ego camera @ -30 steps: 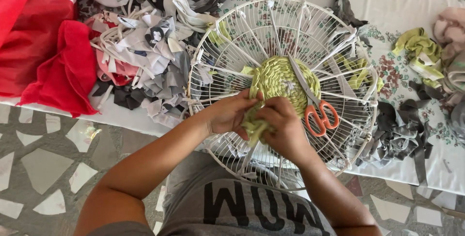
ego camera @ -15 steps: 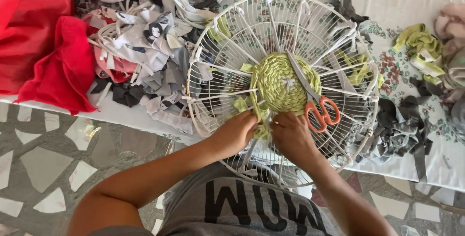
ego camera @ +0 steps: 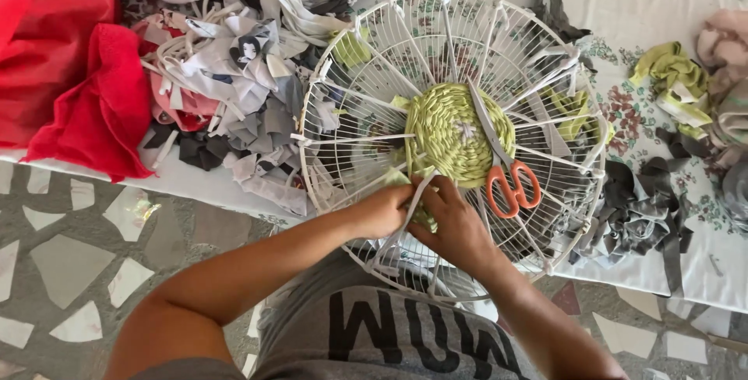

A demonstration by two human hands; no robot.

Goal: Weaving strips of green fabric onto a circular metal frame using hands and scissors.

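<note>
Both my hands have slid down off the woven disc since a second ago, and now they meet at the near rim of the white wire fan guard (ego camera: pixel 374 91). My left hand (ego camera: pixel 383 210) is pinched shut on a pale fabric strip (ego camera: pixel 418 193) that runs down across the wires; my right hand (ego camera: pixel 454 226) is curled on the same strip just beside it, the fingers (ego camera: pixel 436 191) bent over a scrap of green cloth. The two hands touch.

Now the round green weave (ego camera: pixel 456 132): it sits at the centre of the guard, wound through white strips stretched like spokes, and its near edge lies just above my knuckles. Orange-handled scissors (ego camera: pixel 502 168) lie on the guard, blades pointing up over the weave, handles to the right of my right hand and clear of it.

The guard rests on a worktop (ego camera: pixel 639 6) covered with a floral cloth, its near edge hanging out over my lap. To the left, touching the guard, there's a heap of grey and white fabric strips (ego camera: pixel 241 91), and further left a red cloth (ego camera: pixel 93 99) draped over the worktop's edge. To the right, grey strips (ego camera: pixel 639 208) lie by the rim, with a yellow-green rag (ego camera: pixel 670 72) well beyond. Below is a terrazzo floor (ego camera: pixel 62 271).
</note>
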